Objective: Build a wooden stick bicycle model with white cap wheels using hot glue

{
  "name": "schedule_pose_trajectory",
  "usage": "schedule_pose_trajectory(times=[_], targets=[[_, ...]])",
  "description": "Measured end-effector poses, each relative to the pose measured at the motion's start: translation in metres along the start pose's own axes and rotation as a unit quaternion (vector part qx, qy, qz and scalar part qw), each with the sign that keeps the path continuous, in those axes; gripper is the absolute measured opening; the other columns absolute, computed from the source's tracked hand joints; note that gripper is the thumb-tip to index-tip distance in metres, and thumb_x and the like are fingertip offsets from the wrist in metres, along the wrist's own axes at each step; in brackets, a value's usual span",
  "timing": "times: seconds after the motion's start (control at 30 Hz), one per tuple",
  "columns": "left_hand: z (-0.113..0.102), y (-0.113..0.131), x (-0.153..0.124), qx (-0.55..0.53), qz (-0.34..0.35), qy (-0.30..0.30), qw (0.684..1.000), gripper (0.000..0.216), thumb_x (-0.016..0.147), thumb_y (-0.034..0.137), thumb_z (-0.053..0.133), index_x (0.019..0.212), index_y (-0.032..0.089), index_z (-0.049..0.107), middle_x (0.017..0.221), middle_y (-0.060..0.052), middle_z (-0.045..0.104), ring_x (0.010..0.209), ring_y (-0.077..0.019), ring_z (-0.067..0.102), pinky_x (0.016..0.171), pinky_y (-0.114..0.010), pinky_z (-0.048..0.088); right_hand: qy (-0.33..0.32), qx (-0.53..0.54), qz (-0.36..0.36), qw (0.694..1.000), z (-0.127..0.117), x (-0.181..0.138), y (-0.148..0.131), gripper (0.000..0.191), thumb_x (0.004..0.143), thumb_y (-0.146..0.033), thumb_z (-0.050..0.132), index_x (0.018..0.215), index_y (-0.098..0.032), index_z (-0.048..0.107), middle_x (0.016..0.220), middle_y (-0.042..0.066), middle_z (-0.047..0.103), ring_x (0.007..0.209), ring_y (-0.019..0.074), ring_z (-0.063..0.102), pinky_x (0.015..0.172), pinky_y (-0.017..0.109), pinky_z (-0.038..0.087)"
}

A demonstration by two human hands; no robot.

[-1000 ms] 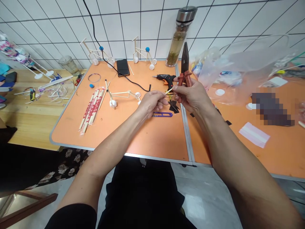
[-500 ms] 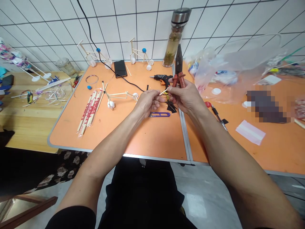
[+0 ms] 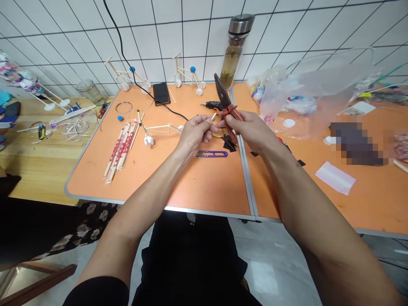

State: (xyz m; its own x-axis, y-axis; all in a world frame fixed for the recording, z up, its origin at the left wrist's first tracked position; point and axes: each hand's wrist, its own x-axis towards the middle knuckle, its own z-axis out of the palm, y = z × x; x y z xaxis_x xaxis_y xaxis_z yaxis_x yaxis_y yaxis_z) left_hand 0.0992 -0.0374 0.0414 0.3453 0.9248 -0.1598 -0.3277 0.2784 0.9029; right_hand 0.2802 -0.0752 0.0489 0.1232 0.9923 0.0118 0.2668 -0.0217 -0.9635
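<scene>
My left hand point(image 3: 195, 131) is closed in a pinch on a short wooden stick point(image 3: 213, 116), its pale end poking up to the right. My right hand point(image 3: 250, 129) grips red-handled pliers point(image 3: 225, 103) by the handles, with the black jaws tilted up and to the left, just right of the stick's tip. Both hands hover above the orange table point(image 3: 153, 170). Purple snips point(image 3: 213, 154) and black scraps point(image 3: 230, 144) lie on the table right under my hands.
A black glue gun point(image 3: 213, 104), a phone point(image 3: 160, 93) and a cable point(image 3: 140, 80) lie behind the hands. Wrapped chopsticks point(image 3: 123, 146) and stick models point(image 3: 159, 128) sit at left, a glass bottle point(image 3: 234, 51) and plastic bags point(image 3: 306, 93) at back right.
The pliers have tipped from upright to leaning left toward the stick. My left hand has lifted the stick slightly. The view has shifted a little.
</scene>
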Motion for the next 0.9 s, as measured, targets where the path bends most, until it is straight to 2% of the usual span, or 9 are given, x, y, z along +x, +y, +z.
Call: schedule_pose_trajectory(times=[0.2,0.33,0.43,0.53,0.63,0.73,0.9], targets=[[-0.001,0.002,0.004,-0.028,0.018,0.036,0.999,0.013,0.114,0.013,0.068,0.104,0.019,0.074,0.065,0.006,0.072,0.043,-0.0045,0.053,0.047,-0.018,0.035,-0.043,-0.058,0.007,0.997,-0.004,-0.010,-0.015,0.013,0.106,-0.034,0.074,0.106,-0.021,0.076,0.095,0.010,0.085,0.074,0.0194,0.069,0.067,0.031,0.053],[-0.002,0.006,0.005,-0.031,0.021,0.048,0.998,0.015,0.113,0.012,0.067,0.102,0.019,0.074,0.064,0.006,0.071,0.042,-0.0046,0.052,0.047,-0.018,0.036,-0.083,-0.089,0.034,0.992,-0.003,-0.014,-0.020,0.012,0.107,-0.031,0.072,0.098,-0.022,0.073,0.089,0.009,0.082,0.068,0.0198,0.069,0.062,0.032,0.052],[-0.003,0.008,0.005,-0.028,0.025,0.047,0.998,0.019,0.114,0.011,0.064,0.099,0.019,0.073,0.065,0.005,0.073,0.042,-0.0047,0.052,0.047,-0.018,0.036,-0.099,-0.122,0.028,0.987,-0.002,-0.015,-0.022,0.015,0.107,-0.028,0.070,0.093,-0.022,0.070,0.091,0.009,0.081,0.071,0.0206,0.072,0.060,0.031,0.051],[-0.003,0.009,0.004,-0.024,0.026,0.045,0.998,0.020,0.114,0.011,0.063,0.097,0.019,0.071,0.065,0.004,0.075,0.043,-0.0050,0.052,0.047,-0.018,0.036,-0.101,-0.154,0.011,0.983,-0.003,-0.013,-0.021,0.018,0.107,-0.025,0.067,0.089,-0.023,0.066,0.087,0.007,0.077,0.075,0.0213,0.075,0.063,0.031,0.052],[-0.002,0.010,0.003,-0.014,0.017,0.053,0.998,0.015,0.111,0.016,0.071,0.097,0.019,0.071,0.066,0.004,0.075,0.043,-0.0050,0.054,0.047,-0.017,0.037,-0.103,-0.183,0.001,0.978,-0.004,-0.010,-0.015,0.020,0.107,-0.027,0.064,0.088,-0.024,0.061,0.082,0.004,0.073,0.077,0.0224,0.077,0.069,0.033,0.053],[-0.001,0.011,0.002,-0.004,0.012,0.059,0.998,0.016,0.108,0.020,0.078,0.095,0.019,0.070,0.066,0.004,0.075,0.044,-0.0047,0.054,0.047,-0.016,0.037,-0.098,-0.214,-0.005,0.972,-0.005,-0.009,-0.011,0.015,0.106,-0.028,0.063,0.092,-0.025,0.062,0.083,0.004,0.075,0.079,0.0235,0.077,0.072,0.035,0.051],[-0.005,0.010,0.004,0.008,0.012,0.049,0.999,0.020,0.108,0.019,0.077,0.091,0.019,0.068,0.067,0.003,0.076,0.043,-0.0040,0.053,0.047,-0.016,0.036,-0.090,-0.271,-0.029,0.958,-0.005,-0.010,-0.013,0.013,0.103,-0.029,0.060,0.091,-0.025,0.062,0.088,0.004,0.079,0.084,0.0257,0.076,0.073,0.036,0.046]])
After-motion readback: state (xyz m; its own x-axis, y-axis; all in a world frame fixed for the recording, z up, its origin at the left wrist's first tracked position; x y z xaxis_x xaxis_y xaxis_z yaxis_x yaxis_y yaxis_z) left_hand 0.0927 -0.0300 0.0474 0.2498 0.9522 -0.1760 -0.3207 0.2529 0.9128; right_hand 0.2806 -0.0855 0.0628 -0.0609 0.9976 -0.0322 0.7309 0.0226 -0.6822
